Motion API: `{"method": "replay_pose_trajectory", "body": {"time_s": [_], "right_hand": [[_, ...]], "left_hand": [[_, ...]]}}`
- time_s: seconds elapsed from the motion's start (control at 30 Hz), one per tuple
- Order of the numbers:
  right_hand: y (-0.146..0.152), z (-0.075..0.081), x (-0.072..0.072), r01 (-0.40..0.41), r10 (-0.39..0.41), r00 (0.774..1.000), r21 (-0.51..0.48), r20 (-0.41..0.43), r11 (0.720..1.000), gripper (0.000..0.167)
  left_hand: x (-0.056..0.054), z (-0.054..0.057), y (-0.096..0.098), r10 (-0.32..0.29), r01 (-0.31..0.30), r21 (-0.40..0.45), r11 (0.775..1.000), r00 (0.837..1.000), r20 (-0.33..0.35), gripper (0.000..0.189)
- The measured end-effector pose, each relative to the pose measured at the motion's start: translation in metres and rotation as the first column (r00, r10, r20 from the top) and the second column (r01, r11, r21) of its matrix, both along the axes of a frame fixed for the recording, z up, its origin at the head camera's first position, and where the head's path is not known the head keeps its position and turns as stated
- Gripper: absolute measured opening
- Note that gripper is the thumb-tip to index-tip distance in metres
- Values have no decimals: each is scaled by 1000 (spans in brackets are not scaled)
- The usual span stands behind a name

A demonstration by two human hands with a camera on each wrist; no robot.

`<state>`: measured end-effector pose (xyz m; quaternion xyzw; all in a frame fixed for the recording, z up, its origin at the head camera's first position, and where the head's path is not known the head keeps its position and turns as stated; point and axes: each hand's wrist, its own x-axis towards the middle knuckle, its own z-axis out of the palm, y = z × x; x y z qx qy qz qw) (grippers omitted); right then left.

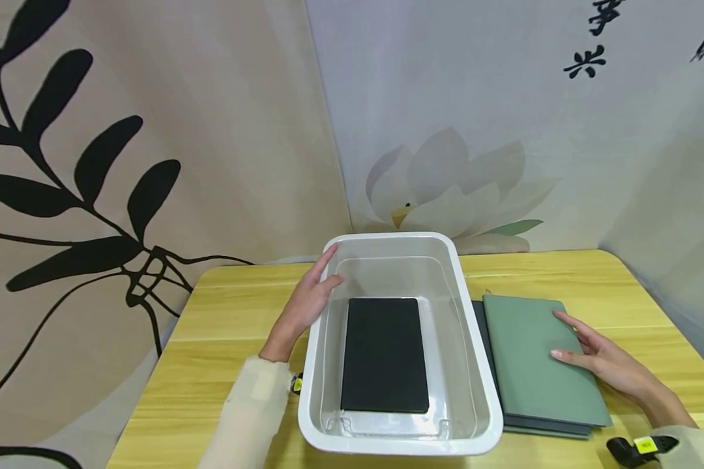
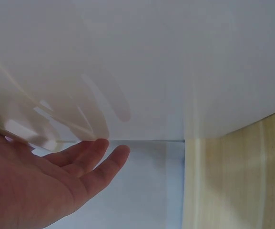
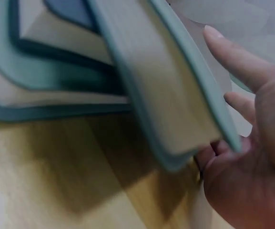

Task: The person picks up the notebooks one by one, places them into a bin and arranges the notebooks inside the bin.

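Note:
A white plastic bin (image 1: pixel 399 446) stands on the table, with a black notebook (image 1: pixel 385 355) lying flat on its floor. My left hand (image 1: pixel 308 296) holds the bin's left rim near the far corner, thumb inside and fingers outside; the left wrist view shows those fingers (image 2: pixel 96 167) by the outer wall. To the right of the bin, my right hand (image 1: pixel 613 365) grips the right edge of a green notebook (image 1: pixel 534 365), thumb on its cover. In the right wrist view this notebook (image 3: pixel 161 81) tilts over the other books (image 3: pixel 56 81) beneath it.
A dark-covered book (image 1: pixel 485 339) shows under the green notebook, close along the bin's right wall. The wooden table (image 1: pixel 223 352) extends on both sides. Behind it hang printed cloth backdrops (image 1: pixel 240 130) with leaves, a lotus and characters.

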<state>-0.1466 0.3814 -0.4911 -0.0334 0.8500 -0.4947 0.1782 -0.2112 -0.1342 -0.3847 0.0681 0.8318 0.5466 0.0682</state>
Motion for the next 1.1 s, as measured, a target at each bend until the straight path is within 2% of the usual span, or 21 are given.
{"method": "replay_pose_trajectory", "body": {"time_s": [0.27,0.47,0.83,0.87,1.07,1.1], "right_hand": [[-1,-2,0,26,-27,1000,-60,-15,998,91],[1,-1,0,2,-1,999,22,-39,1000,90],[2,2,2,26,-22,998,77,-52,997,93],[2,2,2,26,-21,998,82,-55,996,93],[1,5,1,23,-15,998,132,-63,991,96],[1,5,0,19,-9,998,139,-67,990,97]], "left_hand": [[-1,2,-1,-13,13,9,1000,1000,-18,59],[-1,1,1,-8,8,8,1000,1000,-13,58],[-1,1,1,-9,9,-2,1000,1000,-21,58],[2,6,2,-15,15,-3,1000,1000,-12,59],[3,8,1,-25,25,14,1000,999,20,58],[1,3,0,-23,23,16,1000,1000,17,58]]}}
